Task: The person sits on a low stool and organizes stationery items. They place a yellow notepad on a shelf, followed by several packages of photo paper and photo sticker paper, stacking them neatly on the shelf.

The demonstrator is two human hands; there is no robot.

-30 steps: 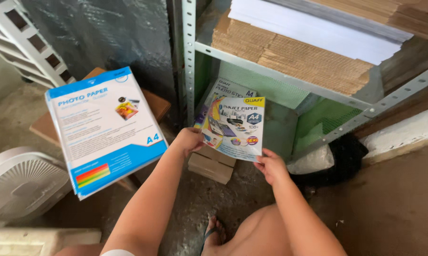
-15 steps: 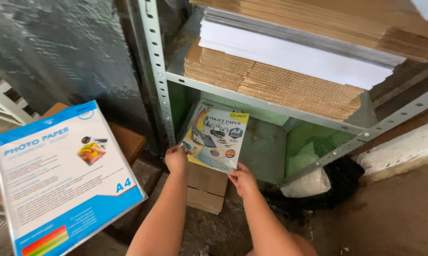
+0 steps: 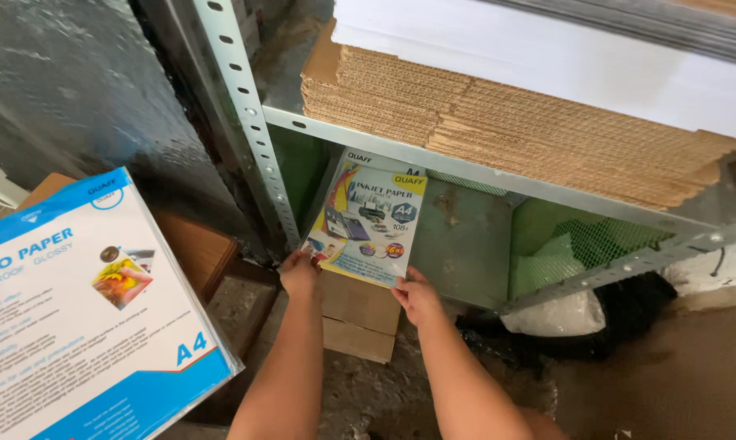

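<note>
Both my hands hold a colourful pack of inkjet paper by its near corners. My left hand grips the near left corner and my right hand the near right corner. The pack lies tilted on another similar pack on the bottom shelf of a grey metal rack, just inside its front. Below the pack, small cardboard boxes sit on the floor.
A large blue and white pack of photo paper leans at the left over a brown box. Stacks of corrugated cardboard and white sheets fill the upper shelf. Green mesh and a dark bag are at the right.
My hands have carried the inkjet paper pack forward from in front of the rack onto the bottom shelf, over the other pack. My head has moved closer to the rack.
</note>
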